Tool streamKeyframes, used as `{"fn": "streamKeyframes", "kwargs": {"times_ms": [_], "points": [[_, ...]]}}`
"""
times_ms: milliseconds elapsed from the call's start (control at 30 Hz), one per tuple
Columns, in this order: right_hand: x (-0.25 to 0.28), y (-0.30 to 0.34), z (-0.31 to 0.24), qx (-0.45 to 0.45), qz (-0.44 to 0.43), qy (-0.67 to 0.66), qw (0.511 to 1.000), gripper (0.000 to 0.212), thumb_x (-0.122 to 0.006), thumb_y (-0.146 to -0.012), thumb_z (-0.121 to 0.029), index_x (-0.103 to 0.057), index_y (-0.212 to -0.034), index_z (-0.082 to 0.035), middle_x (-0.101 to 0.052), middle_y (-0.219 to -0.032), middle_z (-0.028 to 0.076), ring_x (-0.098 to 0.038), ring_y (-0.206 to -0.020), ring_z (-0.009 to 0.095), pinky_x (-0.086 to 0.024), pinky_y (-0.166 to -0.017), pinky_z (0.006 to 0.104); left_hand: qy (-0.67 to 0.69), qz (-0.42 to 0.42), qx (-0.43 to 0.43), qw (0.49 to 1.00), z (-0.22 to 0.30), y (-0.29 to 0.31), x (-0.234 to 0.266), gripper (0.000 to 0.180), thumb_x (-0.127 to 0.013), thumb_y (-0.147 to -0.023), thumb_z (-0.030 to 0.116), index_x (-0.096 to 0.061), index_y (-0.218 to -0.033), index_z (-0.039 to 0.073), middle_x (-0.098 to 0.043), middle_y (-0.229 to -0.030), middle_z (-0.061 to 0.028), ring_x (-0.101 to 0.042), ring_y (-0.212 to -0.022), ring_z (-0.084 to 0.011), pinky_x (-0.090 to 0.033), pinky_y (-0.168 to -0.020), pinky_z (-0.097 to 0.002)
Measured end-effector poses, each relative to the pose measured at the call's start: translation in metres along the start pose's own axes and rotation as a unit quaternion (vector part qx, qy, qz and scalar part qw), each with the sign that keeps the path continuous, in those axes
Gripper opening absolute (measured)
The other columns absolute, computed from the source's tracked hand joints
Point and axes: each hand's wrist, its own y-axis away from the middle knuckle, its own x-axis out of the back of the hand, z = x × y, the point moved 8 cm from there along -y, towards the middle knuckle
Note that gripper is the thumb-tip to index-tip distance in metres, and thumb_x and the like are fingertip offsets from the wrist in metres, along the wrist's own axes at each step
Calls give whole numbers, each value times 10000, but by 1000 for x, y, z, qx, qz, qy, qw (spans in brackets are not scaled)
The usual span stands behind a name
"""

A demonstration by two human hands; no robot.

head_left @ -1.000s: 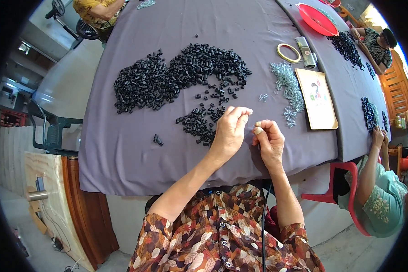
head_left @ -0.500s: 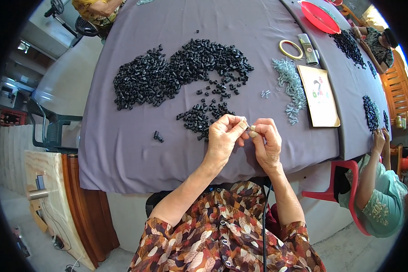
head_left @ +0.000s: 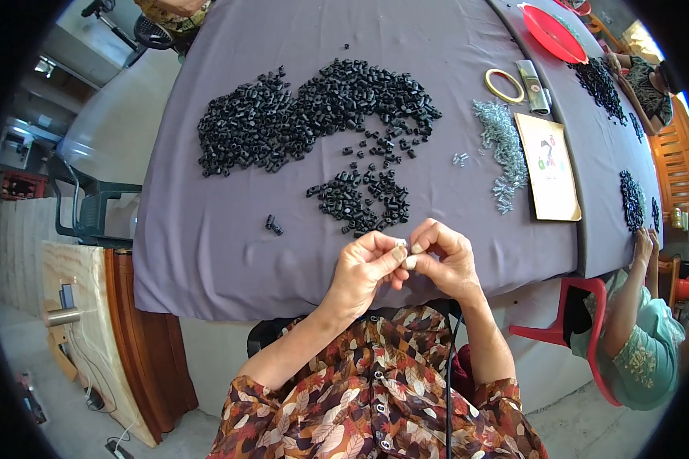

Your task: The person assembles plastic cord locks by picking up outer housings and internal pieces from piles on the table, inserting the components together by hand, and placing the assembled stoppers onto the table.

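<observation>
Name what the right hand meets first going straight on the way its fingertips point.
Likely the left hand, whose fingertips lie just ahead of the right hand; whether they touch is unclear.

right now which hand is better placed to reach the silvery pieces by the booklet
Likely the right hand: it is nearer the silvery pieces, and the left hand would probably have to reach past it.

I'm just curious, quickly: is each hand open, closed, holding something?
Left hand: pinched closed; whether it holds anything can't be told.
Right hand: pinched closed; contents hidden too.
</observation>
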Motion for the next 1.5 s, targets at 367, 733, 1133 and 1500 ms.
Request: {"fn": "streamKeyframes", "kwargs": {"times_ms": [367,733,1133,1500], "points": [[11,-24,-20,47,81,283,955,90,-591,-744,50,-558,-809,-3,-552,-769,87,-549,-658,194,-444,-596,283,77,28,-81,993,30,11,44,133,-559,-877,62,-619,-992,32,-626,-827,-86,-558,-646,-115,-454,-551,-240],[6,-59,-14,70,15,440,895,124,-518,-766,51,-564,-853,-25,-518,-798,118,-568,-747,306,-466,-670,375,88,19,-113,990,32,6,61,100,-577,-875,87,-610,-958,40,-607,-826,-69,-545,-649,-113,-442,-553,-234],[-1,-67,-14,39,-35,481,875,91,-516,-793,18,-566,-864,-11,-517,-806,145,-552,-772,338,-455,-672,401,77,4,-124,989,33,7,59,92,-569,-879,71,-595,-961,40,-607,-833,-78,-551,-656,-114,-455,-554,-244],[18,-45,-3,-56,57,310,947,58,-528,-814,-31,-488,-822,11,-537,-692,110,-511,-603,201,-422,-581,307,37,27,-114,992,28,8,59,140,-577,-875,78,-615,-997,19,-627,-853,-91,-588,-676,-126,-499,-583,-252]]}}
